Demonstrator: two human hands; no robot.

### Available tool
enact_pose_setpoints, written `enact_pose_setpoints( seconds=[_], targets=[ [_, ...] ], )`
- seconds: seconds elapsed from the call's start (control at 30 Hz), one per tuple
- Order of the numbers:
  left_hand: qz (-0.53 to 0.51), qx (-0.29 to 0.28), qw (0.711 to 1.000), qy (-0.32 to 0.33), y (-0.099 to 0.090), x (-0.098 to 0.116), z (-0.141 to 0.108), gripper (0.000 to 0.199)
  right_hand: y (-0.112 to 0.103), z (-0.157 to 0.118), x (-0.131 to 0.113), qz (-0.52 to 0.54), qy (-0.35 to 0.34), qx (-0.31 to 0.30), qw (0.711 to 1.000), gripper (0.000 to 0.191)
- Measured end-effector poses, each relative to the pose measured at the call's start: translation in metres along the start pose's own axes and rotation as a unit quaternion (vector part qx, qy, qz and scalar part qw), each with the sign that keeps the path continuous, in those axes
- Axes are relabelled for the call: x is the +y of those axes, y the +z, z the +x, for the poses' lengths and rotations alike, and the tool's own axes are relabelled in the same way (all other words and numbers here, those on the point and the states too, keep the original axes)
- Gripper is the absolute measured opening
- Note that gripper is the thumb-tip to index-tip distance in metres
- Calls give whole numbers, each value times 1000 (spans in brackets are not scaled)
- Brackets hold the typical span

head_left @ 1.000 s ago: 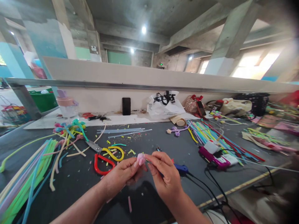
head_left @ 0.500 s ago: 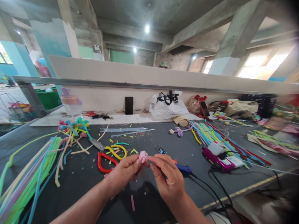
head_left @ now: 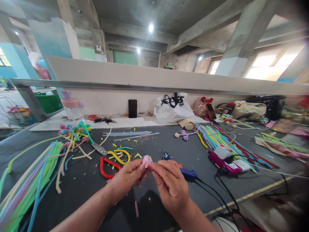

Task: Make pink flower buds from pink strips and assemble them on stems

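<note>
A small pink flower-like piece [head_left: 147, 161] is pinched between the thumb and fingers of my left hand [head_left: 131, 175], above the dark table. From the right side, my right hand [head_left: 172, 182] touches the same piece with its fingertips pressed together; whether a tiny part sits between them is hidden. Scissors with one red and one yellow handle [head_left: 109, 167] lie open just left of my left hand. Behind my right hand rests a tool with a blue handle [head_left: 189, 174] and a black cord. A short pink strip [head_left: 136, 208] lies below my hands.
Long coloured strips [head_left: 36, 190] are bundled at the left, and another bundle [head_left: 217, 138] lies at the right. A magenta device [head_left: 224, 164] with cords sits near the right edge. A phone [head_left: 132, 108], a plastic bag [head_left: 172, 108] and a cup [head_left: 71, 108] stand at the back.
My right fingertips have shifted slightly left against the pink piece, which is turned a little. The whole view has moved slightly; other things on the table lie as before.
</note>
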State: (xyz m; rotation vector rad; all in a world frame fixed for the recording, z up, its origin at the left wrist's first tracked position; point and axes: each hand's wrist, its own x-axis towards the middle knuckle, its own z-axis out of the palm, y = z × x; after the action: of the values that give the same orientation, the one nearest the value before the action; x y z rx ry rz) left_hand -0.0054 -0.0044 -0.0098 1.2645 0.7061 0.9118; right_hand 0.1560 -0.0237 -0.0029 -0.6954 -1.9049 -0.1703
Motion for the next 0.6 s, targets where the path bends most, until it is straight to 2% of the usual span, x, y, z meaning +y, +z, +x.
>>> enact_pose_setpoints(
  seconds=[0.3, 0.5, 0.6],
  targets=[
    [-6, 2, 1000, -7, -1, -3, 1, 33, 2, 0, -1, -26, -10, 21, 999, 33],
    [19, -16, 1000, -8, 3, -1, -1, 36, 1, -1, -5, -3, 63, 19, 998, 13],
    [49, -21, 999, -7, 3, 2, -1, 36, 2, -1, -3, -13, 72, 10, 997, 8]
  ],
)
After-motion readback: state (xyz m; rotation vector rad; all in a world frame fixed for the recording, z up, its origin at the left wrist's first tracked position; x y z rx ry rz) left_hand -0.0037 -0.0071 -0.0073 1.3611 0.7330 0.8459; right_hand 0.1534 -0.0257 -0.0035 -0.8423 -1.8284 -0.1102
